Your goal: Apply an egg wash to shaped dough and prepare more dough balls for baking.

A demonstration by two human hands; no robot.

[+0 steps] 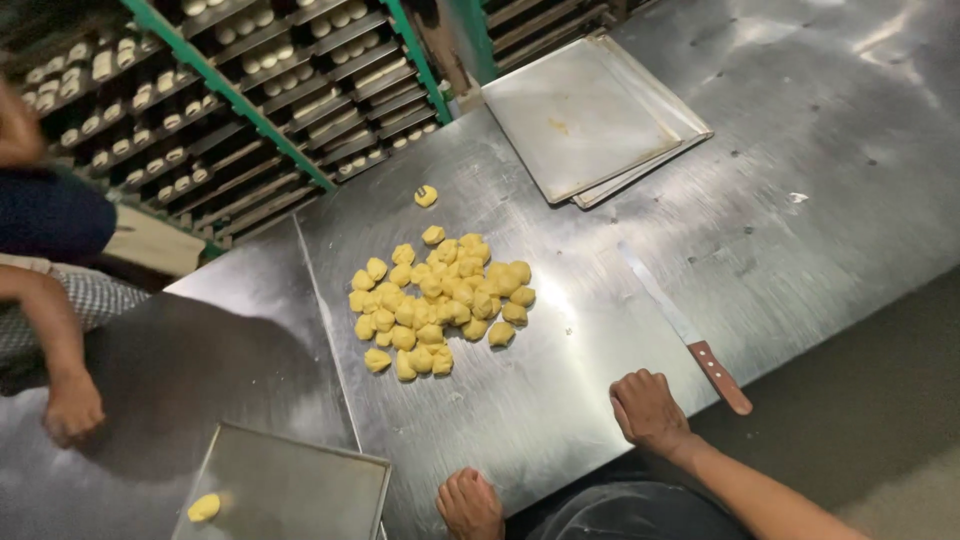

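My left hand (470,505) rests as a closed fist at the near edge of the steel table (780,200), holding nothing. My right hand (650,410) lies knuckles-up on the table with its fingers curled in, also holding nothing. Just right of it is a long knife (672,310) with a wooden handle (722,378), lying flat, apart from the hand. A heap of several small yellow dough pieces (440,300) sits on the table beyond both hands. One stray dough piece (426,196) lies farther back.
A metal tray (300,480) at the near left holds a single dough piece (204,507). Stacked empty trays (590,115) lie at the far side. Another person's hand (70,405) rests on the table's left. Green racks (250,90) of trays with dough stand behind.
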